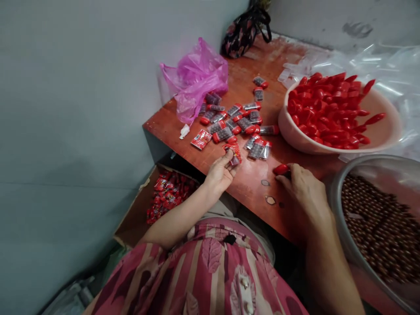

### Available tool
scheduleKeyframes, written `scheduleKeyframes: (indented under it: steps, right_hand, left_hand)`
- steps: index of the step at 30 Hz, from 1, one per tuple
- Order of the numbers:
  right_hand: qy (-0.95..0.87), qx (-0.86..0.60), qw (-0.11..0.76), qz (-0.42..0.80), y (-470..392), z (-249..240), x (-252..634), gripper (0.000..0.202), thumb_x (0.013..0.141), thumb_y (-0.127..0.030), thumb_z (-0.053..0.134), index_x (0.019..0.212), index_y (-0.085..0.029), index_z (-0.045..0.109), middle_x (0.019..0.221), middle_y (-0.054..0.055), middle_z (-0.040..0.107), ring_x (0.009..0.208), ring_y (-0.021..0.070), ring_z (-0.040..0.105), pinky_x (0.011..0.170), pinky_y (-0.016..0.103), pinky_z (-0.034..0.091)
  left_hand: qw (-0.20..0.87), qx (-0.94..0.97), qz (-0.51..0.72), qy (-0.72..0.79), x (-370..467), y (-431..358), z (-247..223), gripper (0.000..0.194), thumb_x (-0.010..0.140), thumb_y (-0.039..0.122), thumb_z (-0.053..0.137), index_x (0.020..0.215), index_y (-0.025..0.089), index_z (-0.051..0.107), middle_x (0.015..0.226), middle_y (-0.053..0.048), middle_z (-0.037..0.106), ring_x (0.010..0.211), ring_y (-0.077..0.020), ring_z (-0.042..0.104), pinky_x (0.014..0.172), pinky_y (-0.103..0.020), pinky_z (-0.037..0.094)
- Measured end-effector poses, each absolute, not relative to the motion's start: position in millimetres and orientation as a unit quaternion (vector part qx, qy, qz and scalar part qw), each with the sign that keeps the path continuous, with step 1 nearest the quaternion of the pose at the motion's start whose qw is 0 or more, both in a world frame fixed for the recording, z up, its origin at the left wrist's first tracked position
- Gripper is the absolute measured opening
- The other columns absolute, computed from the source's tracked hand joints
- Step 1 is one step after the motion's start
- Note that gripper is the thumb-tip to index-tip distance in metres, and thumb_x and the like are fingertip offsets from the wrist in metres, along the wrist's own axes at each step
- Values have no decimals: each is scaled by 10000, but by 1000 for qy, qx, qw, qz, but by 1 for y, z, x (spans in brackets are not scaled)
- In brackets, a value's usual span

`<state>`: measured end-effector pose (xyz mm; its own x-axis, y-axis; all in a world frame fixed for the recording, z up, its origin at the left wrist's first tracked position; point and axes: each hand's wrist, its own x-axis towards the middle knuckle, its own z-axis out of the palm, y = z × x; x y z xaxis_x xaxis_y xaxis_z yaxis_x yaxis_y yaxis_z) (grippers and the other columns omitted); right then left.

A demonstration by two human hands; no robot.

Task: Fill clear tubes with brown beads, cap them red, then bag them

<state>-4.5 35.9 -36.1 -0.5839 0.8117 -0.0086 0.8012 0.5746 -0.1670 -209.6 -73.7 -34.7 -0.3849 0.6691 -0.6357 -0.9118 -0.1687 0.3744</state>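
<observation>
My left hand (218,177) is closed, pinching a small red printed packet (235,154) between thumb and fingers above the table's front part. To its right, my right hand (306,188) is closed around a small container with a red end (281,169); my fingers hide most of its body. Several clear containers with red ends and dark round contents (244,124) lie loosely piled beyond my left hand. A flat red packet (201,139) rests on the table left of that pile.
A pink bowl (284,124) heaped with red plastic pieces (331,109) stands right, by clear plastic bags (408,83). A grey basin (336,192) holds brown balls (377,218). Below left, a cardboard box (133,218) contains red packets (170,192). A purple bag (205,70) lies near the wall.
</observation>
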Motion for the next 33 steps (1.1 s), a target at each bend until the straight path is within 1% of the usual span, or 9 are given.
scheduleKeyframes:
  steps: [2,5,8,12,16,22,27,30,33]
  right_hand:
    - [-834,-499,106,211,19,-33,-9,356,829,-491,583,1029,-198,604,836,103,695,684,260,634,591,360,491]
    - [-720,-469,229,457,-13,-31,-24,419,809,-548,616,1062,-218,568,775,41,697,579,198,632,548,322,508]
    - [-658,-425,274,558,-37,-33,-42,371,800,-507,656,1020,-221,569,778,16,694,625,182,656,609,325,548]
    - [-643,-431,295,561,-43,-43,-55,332,807,-488,650,975,-208,587,845,28,703,719,187,667,670,335,564]
    - [-637,-447,305,548,-38,-48,-55,326,804,-485,651,946,-196,606,836,28,705,710,179,653,672,330,560]
    - [-545,-415,302,663,-34,-43,-56,296,751,-452,720,865,-199,621,722,-11,677,623,150,641,619,310,570]
    - [-601,-449,349,562,-32,-44,-59,287,743,-453,728,836,-200,629,697,-11,671,601,140,613,604,283,534]
    - [-632,-456,347,523,-31,-46,-59,289,759,-467,709,834,-199,629,699,-6,673,600,143,604,600,280,516]
    - [-590,-435,334,593,-28,-48,-61,306,745,-473,718,849,-199,629,677,-8,674,578,148,620,584,287,528]
  left_hand:
    - [530,-172,749,359,-206,-71,-33,88,814,161,688,764,120,628,727,-19,692,683,-117,680,760,-275,562]
    - [534,-175,750,349,-198,-67,-33,89,804,179,704,785,125,636,736,-16,690,684,-117,675,767,-281,555]
    - [538,-166,752,342,-187,-61,-35,107,799,200,713,794,129,632,738,-12,686,668,-106,663,742,-259,546]
    - [547,-145,741,361,-175,-55,-34,189,758,258,758,773,131,620,731,-17,681,672,-111,656,729,-244,527]
    - [550,-101,736,382,-170,-52,-28,258,705,303,800,767,128,622,718,-15,679,696,-124,659,731,-244,507]
    - [570,26,732,372,-174,-53,-25,348,589,341,863,712,123,622,609,30,631,520,-70,560,556,-197,426]
    - [596,66,685,414,-182,-53,-27,391,497,327,897,728,109,671,669,-9,677,573,-88,594,579,-210,439]
    - [598,91,659,447,-186,-54,-29,380,498,356,888,709,97,706,659,-34,686,546,-91,576,551,-220,434]
    - [600,129,642,459,-190,-57,-30,346,548,390,859,698,106,727,619,-31,670,517,-95,557,502,-222,428]
